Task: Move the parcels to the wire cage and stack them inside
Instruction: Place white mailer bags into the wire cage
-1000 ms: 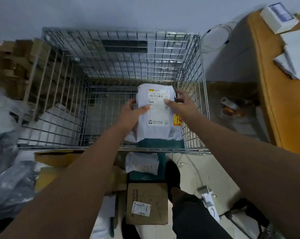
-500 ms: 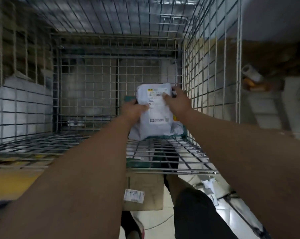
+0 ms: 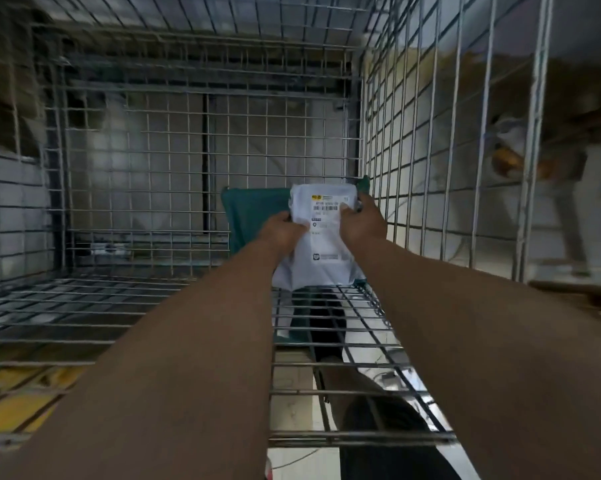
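Observation:
Both my arms reach over the front edge into the wire cage [image 3: 202, 140]. My left hand [image 3: 281, 230] and my right hand [image 3: 361, 223] grip a white plastic mailer parcel [image 3: 321, 251] with a barcode label, one hand on each side. Under and behind the white parcel lies a teal parcel [image 3: 254, 213]; my right fingers also touch its far right corner. The two parcels are low in the cage's right side, close to the right mesh wall. Whether they rest on the cage floor is not clear.
The cage's right mesh wall [image 3: 430, 133] stands just beside my right hand. The left part of the cage floor [image 3: 136, 237] shows bare mesh. Below the cage's front panel [image 3: 326, 344] I see my legs [image 3: 371, 427], a pale floor and a yellow item [image 3: 25, 403] at lower left.
My head has dropped and moved forward into the cage. Both hands carried the white and teal parcels further in and lower, toward the right rear.

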The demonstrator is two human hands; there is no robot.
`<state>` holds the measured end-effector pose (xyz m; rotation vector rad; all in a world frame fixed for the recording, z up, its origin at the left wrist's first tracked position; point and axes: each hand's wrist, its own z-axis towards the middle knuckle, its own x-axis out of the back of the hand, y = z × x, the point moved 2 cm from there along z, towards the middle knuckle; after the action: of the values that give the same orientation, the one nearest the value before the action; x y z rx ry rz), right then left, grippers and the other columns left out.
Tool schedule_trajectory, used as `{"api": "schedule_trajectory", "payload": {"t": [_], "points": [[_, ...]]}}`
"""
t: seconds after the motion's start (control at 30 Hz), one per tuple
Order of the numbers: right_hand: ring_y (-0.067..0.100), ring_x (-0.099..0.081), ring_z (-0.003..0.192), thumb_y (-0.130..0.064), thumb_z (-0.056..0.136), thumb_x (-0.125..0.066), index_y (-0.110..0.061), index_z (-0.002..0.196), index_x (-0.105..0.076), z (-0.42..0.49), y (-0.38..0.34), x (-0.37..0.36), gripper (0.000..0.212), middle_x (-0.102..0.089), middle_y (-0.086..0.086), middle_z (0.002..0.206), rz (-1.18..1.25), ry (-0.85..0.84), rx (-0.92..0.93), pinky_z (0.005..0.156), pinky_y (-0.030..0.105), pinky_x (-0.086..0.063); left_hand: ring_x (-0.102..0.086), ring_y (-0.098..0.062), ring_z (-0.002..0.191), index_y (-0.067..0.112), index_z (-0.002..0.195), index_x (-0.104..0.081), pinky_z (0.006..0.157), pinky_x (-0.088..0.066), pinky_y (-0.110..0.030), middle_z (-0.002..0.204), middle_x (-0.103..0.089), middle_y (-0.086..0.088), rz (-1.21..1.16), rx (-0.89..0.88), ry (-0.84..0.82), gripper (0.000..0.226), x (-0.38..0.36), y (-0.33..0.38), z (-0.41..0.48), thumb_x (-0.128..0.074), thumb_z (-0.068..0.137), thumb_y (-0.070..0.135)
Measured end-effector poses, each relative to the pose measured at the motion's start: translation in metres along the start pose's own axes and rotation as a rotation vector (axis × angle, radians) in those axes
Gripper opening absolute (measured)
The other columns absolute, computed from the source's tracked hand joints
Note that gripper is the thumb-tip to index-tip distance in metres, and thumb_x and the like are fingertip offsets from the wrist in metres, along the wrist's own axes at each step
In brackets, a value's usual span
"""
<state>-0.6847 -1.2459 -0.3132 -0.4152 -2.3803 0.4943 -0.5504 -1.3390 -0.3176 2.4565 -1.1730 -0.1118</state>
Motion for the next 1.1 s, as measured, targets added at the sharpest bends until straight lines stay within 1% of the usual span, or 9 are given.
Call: {"api": "schedule_trajectory", "payload": {"t": [0.07,0.2,0.33,0.47,0.6,0.77,0.93,1.03,1.1], "points": [[0.028,-0.066,0.102,-0.030,0.109,-0.051,-0.021,0.135,-0.058,0.002,0.009,-0.005,0.029,-0.068,0.009,0.121,-0.021,0.010,-0.023,0.082,0.030,-0.048,-0.066,-0.035,0.116,0.003,0.137,-0.061,0.106,-0.053,-0.049,0.133,-0.067,-0.017,0.038,-0.001,0.003,0.036,-0.004,-0.005,0.007,-0.062,0.102,0.014],[0.035,-0.066,0.115,-0.030,0.109,-0.049,-0.020,0.141,-0.054,0.002,0.019,-0.013,0.034,-0.067,0.011,0.129,-0.059,0.038,-0.044,0.097,0.040,-0.055,-0.066,-0.036,0.117,0.007,0.134,-0.063,0.106,-0.053,-0.051,0.132,-0.068,-0.018,0.061,0.013,0.020,0.033,-0.013,-0.013,0.014,-0.059,0.102,0.013],[0.033,-0.065,0.111,-0.028,0.109,-0.048,-0.019,0.144,-0.051,0.005,0.021,-0.010,0.036,-0.065,0.013,0.129,-0.093,0.051,-0.014,0.088,0.037,-0.057,-0.068,-0.037,0.115,0.007,0.135,-0.064,0.104,-0.055,-0.051,0.129,-0.070,-0.017,0.015,0.031,0.007,0.034,-0.020,-0.018,0.017,-0.060,0.102,0.014],[0.036,-0.058,0.125,-0.023,0.108,-0.048,-0.017,0.150,-0.046,0.006,0.023,-0.007,0.042,-0.058,0.017,0.137,-0.098,0.096,-0.024,0.101,0.038,-0.050,-0.072,-0.027,0.093,0.007,0.131,-0.065,0.074,-0.060,-0.035,0.119,-0.073,-0.012,-0.012,0.044,-0.008,0.030,-0.030,-0.019,0.017,-0.063,0.102,0.014],[0.034,-0.052,0.134,-0.016,0.104,-0.055,-0.013,0.156,-0.038,-0.002,0.022,-0.005,0.054,-0.049,0.017,0.146,-0.103,0.158,0.019,0.101,0.033,-0.046,-0.071,-0.034,0.109,0.006,0.130,-0.065,0.099,-0.058,-0.050,0.125,-0.072,-0.015,0.004,0.048,-0.019,0.028,-0.041,-0.018,0.017,-0.061,0.104,0.016],[0.034,-0.043,0.140,-0.021,0.100,-0.063,-0.012,0.156,-0.037,-0.014,0.010,0.001,0.062,-0.044,0.016,0.150,-0.175,0.201,0.066,0.108,0.045,-0.047,-0.064,-0.032,0.120,0.006,0.135,-0.061,0.106,-0.052,-0.044,0.133,-0.066,-0.015,0.132,0.006,0.002,0.034,-0.051,-0.007,0.009,-0.058,0.106,0.023],[0.032,-0.057,0.125,-0.020,0.100,-0.061,-0.015,0.141,-0.053,-0.032,-0.010,0.011,0.042,-0.056,0.014,0.137,-0.116,0.155,0.080,0.091,0.033,-0.050,-0.051,-0.032,0.139,0.002,0.158,-0.032,0.109,-0.044,-0.030,0.157,-0.046,-0.016,0.241,-0.027,0.004,0.075,-0.034,0.010,-0.016,-0.068,0.100,0.033],[0.031,-0.069,0.111,-0.018,0.099,-0.066,-0.013,0.119,-0.068,-0.053,-0.035,0.013,0.022,-0.072,0.012,0.121,0.075,-0.004,0.075,0.090,0.034,-0.054,-0.051,-0.029,0.140,0.006,0.153,-0.045,0.109,-0.042,-0.026,0.155,-0.051,-0.011,0.255,-0.137,0.047,0.064,-0.006,0.025,-0.039,-0.069,0.099,0.028],[0.034,-0.071,0.104,-0.013,0.097,-0.068,-0.012,0.102,-0.070,-0.076,-0.059,0.014,0.006,-0.075,0.017,0.112,0.189,-0.113,0.091,0.097,0.047,-0.057,-0.067,-0.021,0.116,0.013,0.130,-0.068,0.095,-0.054,-0.020,0.125,-0.073,-0.004,0.186,-0.191,0.060,0.037,0.019,0.038,-0.063,-0.073,0.095,0.021]]}}
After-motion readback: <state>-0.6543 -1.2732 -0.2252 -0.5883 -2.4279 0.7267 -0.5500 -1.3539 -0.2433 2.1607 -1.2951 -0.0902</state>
